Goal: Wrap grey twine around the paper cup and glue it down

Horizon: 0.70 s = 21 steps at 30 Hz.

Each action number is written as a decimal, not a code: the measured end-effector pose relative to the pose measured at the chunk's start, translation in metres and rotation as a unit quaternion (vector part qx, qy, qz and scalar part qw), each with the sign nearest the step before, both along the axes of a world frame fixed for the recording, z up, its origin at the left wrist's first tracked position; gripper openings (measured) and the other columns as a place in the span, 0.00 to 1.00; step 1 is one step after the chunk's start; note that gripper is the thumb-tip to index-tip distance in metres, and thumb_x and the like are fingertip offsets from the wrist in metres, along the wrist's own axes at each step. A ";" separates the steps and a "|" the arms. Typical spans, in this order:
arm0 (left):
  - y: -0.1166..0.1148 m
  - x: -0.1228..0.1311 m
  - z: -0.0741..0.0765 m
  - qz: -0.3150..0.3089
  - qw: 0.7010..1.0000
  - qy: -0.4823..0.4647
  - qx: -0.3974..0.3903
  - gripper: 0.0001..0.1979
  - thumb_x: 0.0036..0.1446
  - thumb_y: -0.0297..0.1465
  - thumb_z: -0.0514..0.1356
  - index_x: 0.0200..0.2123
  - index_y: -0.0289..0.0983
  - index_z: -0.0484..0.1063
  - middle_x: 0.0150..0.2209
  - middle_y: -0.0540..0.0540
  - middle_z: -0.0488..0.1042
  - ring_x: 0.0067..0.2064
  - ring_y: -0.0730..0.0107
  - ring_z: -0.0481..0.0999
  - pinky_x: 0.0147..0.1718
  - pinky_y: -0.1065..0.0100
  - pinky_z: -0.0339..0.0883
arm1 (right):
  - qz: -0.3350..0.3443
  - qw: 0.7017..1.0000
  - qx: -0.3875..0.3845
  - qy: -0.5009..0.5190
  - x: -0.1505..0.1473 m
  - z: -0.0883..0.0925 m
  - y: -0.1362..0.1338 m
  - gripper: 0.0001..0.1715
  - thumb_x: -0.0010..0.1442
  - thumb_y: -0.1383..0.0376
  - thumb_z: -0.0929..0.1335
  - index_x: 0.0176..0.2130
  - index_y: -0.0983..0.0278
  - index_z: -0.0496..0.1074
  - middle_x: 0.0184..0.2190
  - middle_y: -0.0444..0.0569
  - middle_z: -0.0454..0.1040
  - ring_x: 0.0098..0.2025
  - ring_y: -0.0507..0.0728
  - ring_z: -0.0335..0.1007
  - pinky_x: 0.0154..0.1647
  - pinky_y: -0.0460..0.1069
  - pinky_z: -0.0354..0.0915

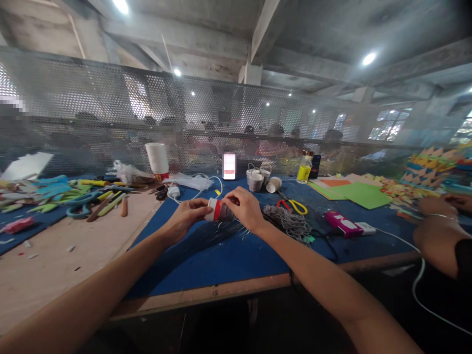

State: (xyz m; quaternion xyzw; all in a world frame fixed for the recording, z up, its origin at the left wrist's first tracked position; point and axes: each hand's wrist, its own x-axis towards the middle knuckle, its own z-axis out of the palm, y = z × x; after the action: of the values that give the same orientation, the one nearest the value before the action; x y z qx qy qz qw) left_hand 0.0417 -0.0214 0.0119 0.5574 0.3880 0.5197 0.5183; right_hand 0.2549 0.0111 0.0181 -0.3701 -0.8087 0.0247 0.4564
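Observation:
A small paper cup (211,212), white with a red band, lies sideways between my hands above the blue tabletop. Dark grey strands or wrapping show on its right part. My left hand (190,215) grips the white end between thumb and fingers. Pinched over the red band and the grey part is my right hand (245,206); what its fingertips hold is too small to make out. A heap of grey cord (289,222) lies right of my right hand. Thin dark strands (230,230) spread on the table under the cup.
Beyond my hands stand a lit phone (229,167), several cord-wrapped cups (255,181) and a yellow-labelled bottle (304,169). Scissors (298,206) and a magenta box (342,223) lie right. A cup stack (157,160) and tools (106,204) are left. Another person's arm (438,231) is at right.

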 end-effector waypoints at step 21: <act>0.002 -0.002 -0.001 -0.022 1.000 -0.002 -0.020 0.11 0.47 0.35 0.76 0.32 0.36 0.83 0.32 0.46 0.81 0.31 0.69 0.78 0.35 0.68 0.71 | -0.007 1.000 0.011 0.010 0.000 -0.001 0.003 0.07 0.66 0.62 0.73 0.35 0.61 0.78 0.33 0.44 0.75 0.36 0.52 0.70 0.38 0.47 0.60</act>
State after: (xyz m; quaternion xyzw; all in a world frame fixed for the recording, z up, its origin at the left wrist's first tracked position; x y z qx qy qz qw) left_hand 0.0395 -0.0199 0.0110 0.5546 0.3848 0.5010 0.5416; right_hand 0.2550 0.0138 0.0168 -0.3710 -0.8014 0.0167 0.4689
